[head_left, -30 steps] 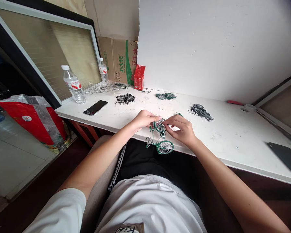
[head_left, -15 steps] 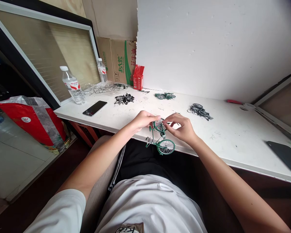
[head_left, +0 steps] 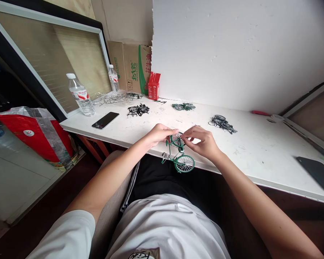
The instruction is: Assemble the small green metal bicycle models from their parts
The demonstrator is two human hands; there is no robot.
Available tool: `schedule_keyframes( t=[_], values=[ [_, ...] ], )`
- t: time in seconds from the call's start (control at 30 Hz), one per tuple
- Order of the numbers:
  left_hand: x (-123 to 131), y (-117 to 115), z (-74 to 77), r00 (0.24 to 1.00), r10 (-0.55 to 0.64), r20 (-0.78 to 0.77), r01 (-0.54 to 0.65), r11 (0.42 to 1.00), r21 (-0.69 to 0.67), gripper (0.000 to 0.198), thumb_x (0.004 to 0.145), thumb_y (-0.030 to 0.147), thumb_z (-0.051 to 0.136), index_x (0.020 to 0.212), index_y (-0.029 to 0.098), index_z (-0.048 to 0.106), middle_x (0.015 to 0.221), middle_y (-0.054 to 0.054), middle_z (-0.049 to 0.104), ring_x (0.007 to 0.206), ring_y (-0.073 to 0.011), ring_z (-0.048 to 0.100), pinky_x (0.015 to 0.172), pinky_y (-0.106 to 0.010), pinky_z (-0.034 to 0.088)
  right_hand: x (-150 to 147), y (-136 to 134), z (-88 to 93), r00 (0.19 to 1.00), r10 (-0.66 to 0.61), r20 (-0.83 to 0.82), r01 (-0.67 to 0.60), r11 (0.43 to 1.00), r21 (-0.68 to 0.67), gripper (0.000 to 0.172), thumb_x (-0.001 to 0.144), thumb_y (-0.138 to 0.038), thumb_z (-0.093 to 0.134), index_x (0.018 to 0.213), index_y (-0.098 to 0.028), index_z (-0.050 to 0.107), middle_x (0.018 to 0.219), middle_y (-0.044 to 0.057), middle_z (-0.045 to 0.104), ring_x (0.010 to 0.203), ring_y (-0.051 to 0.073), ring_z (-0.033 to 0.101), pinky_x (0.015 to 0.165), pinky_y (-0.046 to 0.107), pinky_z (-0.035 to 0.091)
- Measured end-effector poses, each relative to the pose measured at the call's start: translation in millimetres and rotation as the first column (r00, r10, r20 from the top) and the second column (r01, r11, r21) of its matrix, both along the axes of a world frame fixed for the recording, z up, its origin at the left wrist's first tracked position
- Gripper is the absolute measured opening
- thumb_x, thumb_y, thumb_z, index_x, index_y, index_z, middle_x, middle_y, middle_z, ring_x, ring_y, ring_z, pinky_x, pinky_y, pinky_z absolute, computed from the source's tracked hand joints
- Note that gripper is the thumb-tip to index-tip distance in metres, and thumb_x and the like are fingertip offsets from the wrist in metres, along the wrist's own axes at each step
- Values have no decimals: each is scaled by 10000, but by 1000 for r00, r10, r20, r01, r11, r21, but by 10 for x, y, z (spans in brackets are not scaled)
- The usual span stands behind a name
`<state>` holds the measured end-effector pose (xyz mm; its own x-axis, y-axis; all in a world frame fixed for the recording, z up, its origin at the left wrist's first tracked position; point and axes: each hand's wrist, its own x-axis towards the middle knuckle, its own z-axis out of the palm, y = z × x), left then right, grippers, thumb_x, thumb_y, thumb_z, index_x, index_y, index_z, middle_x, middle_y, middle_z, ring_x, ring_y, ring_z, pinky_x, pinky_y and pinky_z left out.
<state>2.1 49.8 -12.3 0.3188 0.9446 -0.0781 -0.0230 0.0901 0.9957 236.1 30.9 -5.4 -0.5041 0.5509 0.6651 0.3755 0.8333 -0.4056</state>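
Pinching the green model bicycle (head_left: 181,149) at its upper wheel (head_left: 178,139), left hand (head_left: 159,134) and, apparently, right hand (head_left: 202,141) have barely shifted.

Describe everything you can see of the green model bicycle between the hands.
The green model bicycle looks like metal or plastic, with a green saddle, silvery handlebars and two pale-spoked, green-rimmed wheels. It is turned sideways, saddle and handlebars towards the person's left, its handlebar-end wheel jutting past the front edge of the white table. The left hand grips the saddle-end wheel; the right hand has fingertips at that wheel's other side. Whether the bicycle touches the table is unclear.
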Motion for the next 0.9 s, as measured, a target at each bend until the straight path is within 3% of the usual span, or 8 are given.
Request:
schedule_keyframes(
  t=[0.37, 0.77, 0.9],
  values=[
    [-2, 17, -34, 1000, -12, 18, 13, 1000, -27, 348, 819, 454, 905, 822, 113, 834, 772, -97, 770, 635, -119, 628, 605, -253, 460, -15, 30, -19, 999, -24, -44, 18, 990, -139, 161, 981, -395, 756, 998, -266, 851, 964, 87, 796, 881, 242, 727, 619, 363, 649],
    [5, 27, -54, 998, -18, 58, 22, 998, -57, 371, 754, 439, 959, 870, 106, 845, 787, -109, 780, 677, -146, 670, 658, -283, 506, 26, 62, -72, 997, -30, 73, 31, 999, -14, 111, 977, -302, 704, 1003, -294, 812, 982, 74, 786, 946, 279, 702, 670, 420, 620],
    [-12, 33, -52, 996, -47, 73, 51, 997, -54, 369, 763, 436, 954, 909, 113, 850, 827, -112, 790, 699, -145, 682, 686, -288, 523, 16, 56, -73, 998, -37, 56, 39, 998, -44, 102, 982, -308, 695, 991, -292, 795, 979, 76, 774, 943, 279, 699, 669, 411, 599]
  ],
)
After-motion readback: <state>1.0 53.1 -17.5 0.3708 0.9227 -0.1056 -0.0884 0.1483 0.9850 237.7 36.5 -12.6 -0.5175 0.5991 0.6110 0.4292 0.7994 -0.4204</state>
